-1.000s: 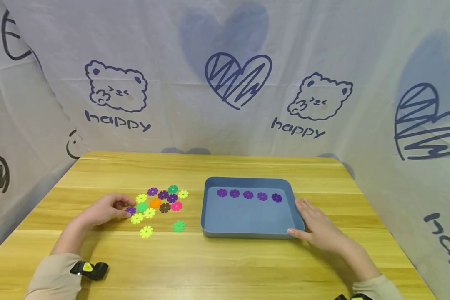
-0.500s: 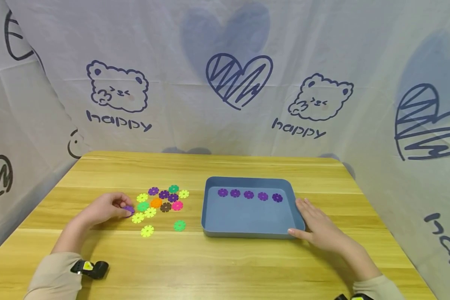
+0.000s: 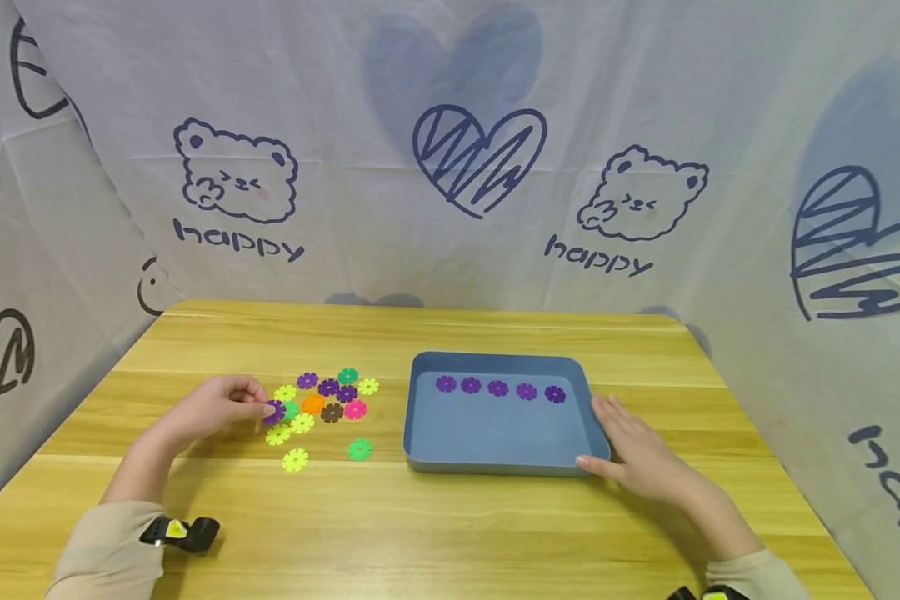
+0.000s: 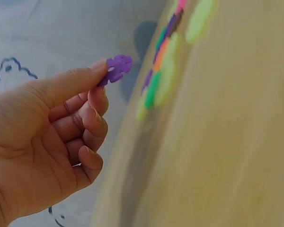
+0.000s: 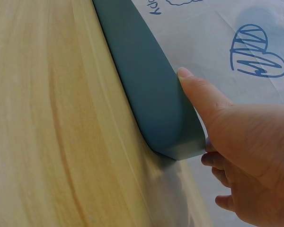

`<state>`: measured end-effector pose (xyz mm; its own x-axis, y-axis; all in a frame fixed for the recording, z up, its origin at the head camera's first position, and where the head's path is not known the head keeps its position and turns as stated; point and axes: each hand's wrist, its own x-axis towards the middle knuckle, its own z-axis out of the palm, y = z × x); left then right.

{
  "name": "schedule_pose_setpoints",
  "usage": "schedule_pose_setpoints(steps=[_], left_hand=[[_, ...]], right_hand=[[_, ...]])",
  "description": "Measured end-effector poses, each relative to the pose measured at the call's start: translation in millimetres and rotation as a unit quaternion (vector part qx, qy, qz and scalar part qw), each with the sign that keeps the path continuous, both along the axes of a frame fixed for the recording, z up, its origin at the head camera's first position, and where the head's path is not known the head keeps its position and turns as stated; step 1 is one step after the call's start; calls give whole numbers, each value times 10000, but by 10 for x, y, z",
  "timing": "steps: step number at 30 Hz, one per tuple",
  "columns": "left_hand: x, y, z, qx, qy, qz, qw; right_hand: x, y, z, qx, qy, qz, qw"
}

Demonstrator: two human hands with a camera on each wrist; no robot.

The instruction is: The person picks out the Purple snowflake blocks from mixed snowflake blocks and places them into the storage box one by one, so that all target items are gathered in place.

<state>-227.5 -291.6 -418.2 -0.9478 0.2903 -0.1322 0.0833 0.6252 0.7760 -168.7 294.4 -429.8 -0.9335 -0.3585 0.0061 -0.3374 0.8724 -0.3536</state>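
Note:
My left hand (image 3: 217,408) pinches a purple snowflake disc (image 3: 274,412) between thumb and fingers, at the left edge of a group of loose discs. In the left wrist view that purple disc (image 4: 117,69) is tilted and off the table, its slotted rim sticking out past the thumb tip. My right hand (image 3: 641,446) rests against the right end of a blue-grey tray (image 3: 487,468), the thumb on the front corner's rim and the fingers extended along the outer side. Inside the tray, several purple discs (image 3: 498,388) lie in a row near the back wall.
Loose discs lie left of the tray: yellow (image 3: 296,460), green (image 3: 360,450), orange (image 3: 312,404), brown (image 3: 332,412), pink (image 3: 356,409) and dark purple (image 3: 328,387). The wooden table (image 3: 390,542) backs onto a printed white curtain (image 3: 360,208).
The purple disc in my left hand has come up off the table and moved slightly right, toward the other discs. My right hand and the tray have stayed put.

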Motion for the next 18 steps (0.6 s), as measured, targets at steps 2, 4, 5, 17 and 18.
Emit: schedule_pose_setpoints(steps=[2,4,5,17,18], left_hand=[[7,68,63,17,58,-71,10000],[22,150,126,-5,115,-104,9999],[29,195,155,10,143,-125,9998],[65,805,337,506,513,-475,9963],[56,865,349,579,528,-505,9956]], right_hand=[[-1,0,3,20,19,-7,10000],[-3,-1,8,46,71,9,10000],[-5,-1,9,54,96,18,9999],[0,-4,4,136,187,9,9997],[1,-5,3,127,188,5,9997]])
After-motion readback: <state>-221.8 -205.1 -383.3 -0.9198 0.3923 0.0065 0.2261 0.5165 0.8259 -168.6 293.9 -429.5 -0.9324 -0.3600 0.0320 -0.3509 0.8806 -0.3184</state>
